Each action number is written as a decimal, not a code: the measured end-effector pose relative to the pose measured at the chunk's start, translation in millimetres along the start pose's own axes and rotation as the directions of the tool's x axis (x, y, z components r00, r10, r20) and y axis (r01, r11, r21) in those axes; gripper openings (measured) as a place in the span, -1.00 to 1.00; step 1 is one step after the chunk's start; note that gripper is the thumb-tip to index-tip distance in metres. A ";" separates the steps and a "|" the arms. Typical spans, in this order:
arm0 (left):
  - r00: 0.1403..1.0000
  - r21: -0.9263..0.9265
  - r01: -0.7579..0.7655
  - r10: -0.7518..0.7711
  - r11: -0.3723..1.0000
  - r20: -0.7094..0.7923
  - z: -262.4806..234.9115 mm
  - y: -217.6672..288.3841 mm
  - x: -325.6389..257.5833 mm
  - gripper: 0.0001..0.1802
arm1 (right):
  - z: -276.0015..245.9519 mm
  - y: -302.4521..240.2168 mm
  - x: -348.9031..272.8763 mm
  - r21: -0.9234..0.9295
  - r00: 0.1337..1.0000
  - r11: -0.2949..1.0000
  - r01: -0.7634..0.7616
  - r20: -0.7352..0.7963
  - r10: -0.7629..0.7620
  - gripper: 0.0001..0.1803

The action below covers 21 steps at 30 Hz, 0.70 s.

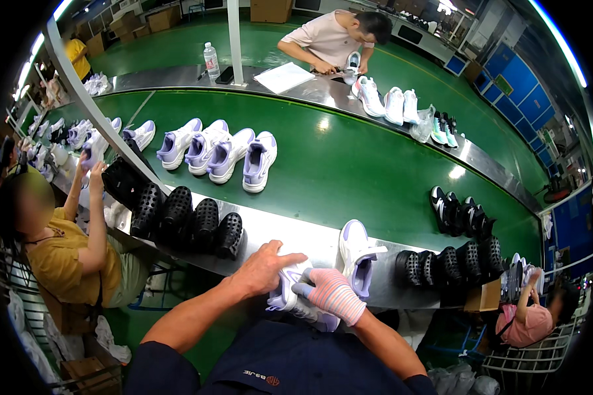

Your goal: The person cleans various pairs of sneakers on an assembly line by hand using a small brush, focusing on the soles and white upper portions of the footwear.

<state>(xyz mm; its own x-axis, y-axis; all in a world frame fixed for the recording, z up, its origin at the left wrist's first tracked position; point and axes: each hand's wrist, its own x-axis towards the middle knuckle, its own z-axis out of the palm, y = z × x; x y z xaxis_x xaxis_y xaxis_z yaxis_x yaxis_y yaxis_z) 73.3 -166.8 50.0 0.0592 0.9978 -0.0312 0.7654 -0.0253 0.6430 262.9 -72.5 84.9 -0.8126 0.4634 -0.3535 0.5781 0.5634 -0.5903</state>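
In front of my body, a white and lavender sneaker (284,293) is between my two hands at the edge of the metal ledge. My bare left hand (260,268) grips it from the left and above, with the index finger reaching across. My right hand (333,293), in a pink-and-white striped glove with grey fingertips, closes on it from the right. Part of the sneaker is hidden behind my hands. More white and lavender shoe surface shows below the glove; whether it is the same shoe I cannot tell. A matching sneaker (356,255) stands just beyond my right hand, its tongue raised.
Black studded forms (206,224) line the ledge on the left, and more (449,264) on the right. Lavender sneakers (226,157) and black shoes (456,210) stand on the green belt (349,171). Co-workers sit left (72,253) and right (527,322); another (329,43) works opposite.
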 end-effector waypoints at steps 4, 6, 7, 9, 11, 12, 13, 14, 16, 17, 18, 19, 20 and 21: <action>0.909 -0.106 0.416 -0.410 0.903 0.077 -0.8 4.0 -9.0 -0.28 | 2.9 2.4 9.9 -0.217 0.964 0.939 -0.265 -0.035 0.264 -0.53; 0.837 -0.252 0.542 -0.543 0.802 0.071 8.6 -2.8 -11.1 -0.31 | 19.4 20.3 2.6 -0.025 0.875 0.988 -0.150 -0.468 0.121 -0.57; 0.743 -0.396 0.637 -0.663 0.661 0.091 18.1 -9.0 -11.9 -0.33 | 24.0 27.5 0.1 -0.092 0.791 0.992 -0.088 -0.612 0.014 -0.68; 0.607 -0.539 0.716 -0.777 0.443 0.167 43.4 -17.8 -10.8 -0.38 | 34.5 32.3 1.2 -0.057 0.774 0.994 -0.095 -0.632 0.037 -0.68; 0.536 -0.479 0.802 -0.784 0.356 0.315 65.0 -18.7 1.6 -0.42 | 47.4 35.9 4.5 -0.101 0.852 0.966 -0.237 -0.500 0.156 -0.58; 0.522 -0.446 0.824 -0.773 0.349 0.360 71.6 -17.5 6.8 -0.43 | 50.9 37.0 9.6 -0.093 0.846 0.966 -0.243 -0.508 0.164 -0.58; 0.499 -0.423 0.843 -0.777 0.332 0.384 75.4 -18.4 8.1 -0.39 | 54.3 36.7 16.1 -0.047 0.895 0.944 -0.326 -0.336 0.293 -0.51; 0.502 -0.415 0.844 -0.775 0.340 0.384 79.0 -19.1 6.4 -0.39 | 57.0 35.4 21.0 -0.016 0.903 0.911 -0.412 -0.146 0.405 -0.43; 0.755 0.001 0.655 -0.654 0.756 -0.050 88.7 -21.1 -0.4 -0.37 | 66.0 37.9 26.9 0.046 0.893 0.907 -0.419 -0.162 0.421 -0.33; 0.773 -0.050 0.618 -0.618 0.785 -0.146 74.1 1.5 5.5 -0.40 | 72.0 46.2 30.8 0.088 0.881 0.896 -0.435 -0.164 0.443 -0.34; 0.778 -0.040 0.613 -0.611 0.789 -0.144 72.7 3.0 10.2 -0.40 | 77.8 49.1 35.5 0.124 0.876 0.891 -0.437 -0.167 0.453 -0.35; 0.822 -0.022 0.512 -0.497 0.859 -0.280 73.0 2.3 14.6 -0.48 | 86.7 52.7 39.0 0.146 0.864 0.890 -0.432 -0.218 0.455 -0.34; 0.839 0.013 0.403 -0.364 0.915 -0.405 74.9 -0.8 19.0 -0.57 | 95.1 60.0 44.4 0.159 0.858 0.886 -0.435 -0.223 0.462 -0.34; 0.843 0.022 0.398 -0.356 0.917 -0.402 79.9 -9.6 20.9 -0.57 | 101.9 64.8 49.3 0.176 0.869 0.897 -0.406 -0.230 0.439 -0.34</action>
<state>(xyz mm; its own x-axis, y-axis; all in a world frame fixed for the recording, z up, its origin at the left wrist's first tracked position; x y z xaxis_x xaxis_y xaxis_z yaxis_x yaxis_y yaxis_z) 118.4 -150.6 -18.0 -0.4807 0.8753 0.0525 0.7394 0.3724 0.5608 252.7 -82.9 -44.7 -0.4352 0.8073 -0.3987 0.8351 0.1965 -0.5138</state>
